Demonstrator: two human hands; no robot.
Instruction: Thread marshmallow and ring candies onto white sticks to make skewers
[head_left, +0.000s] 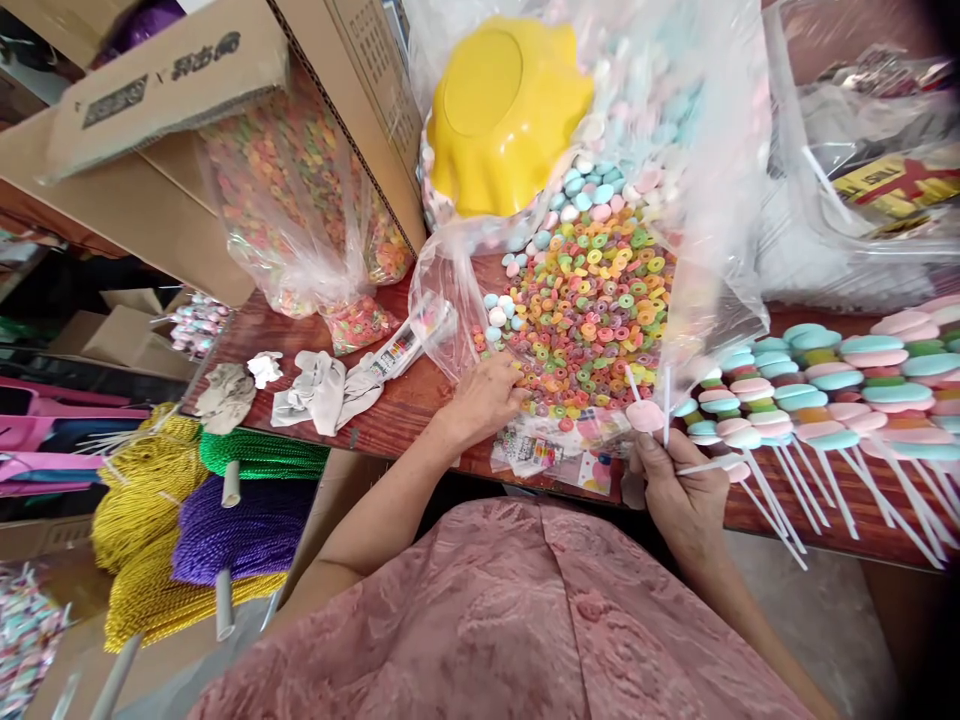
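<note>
Rings (600, 290) lie in a loose heap at 1 o'clock from the left hand (480, 402), which is the nearer: its curled fingers touch the heap's edge, but whether they pinch any ring I cannot tell. From the right hand (681, 492) the heap is at 11 o'clock. This hand grips white sticks (667, 400), one pointing to 12, with a pink marshmallow (645, 417) by its thumb. Skewers (806, 400) lie at 2 o'clock from it.

An "X" stands between illegible dark marks on the far-left cardboard box (161, 90). Lettering on the far-right yellow label (896, 186) and near printed packet (534, 448) is unclear.
</note>
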